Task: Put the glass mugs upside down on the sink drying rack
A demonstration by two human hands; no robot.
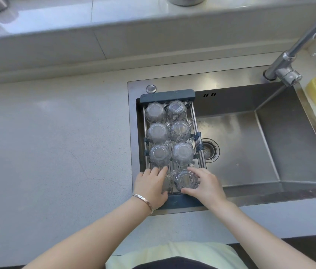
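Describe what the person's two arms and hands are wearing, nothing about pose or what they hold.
Both forearms are bare, with no sleeves reaching into view and no gloves. The left hand has a thin, flat-linked metallic bracelet with a rose-gold sheen around its wrist. The right hand and its wrist carry nothing visible: no watch or bracelet, and no ring that can be made out.

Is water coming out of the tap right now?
No, the tap shows no stream of water, and the sink below it looks dry around the drain.
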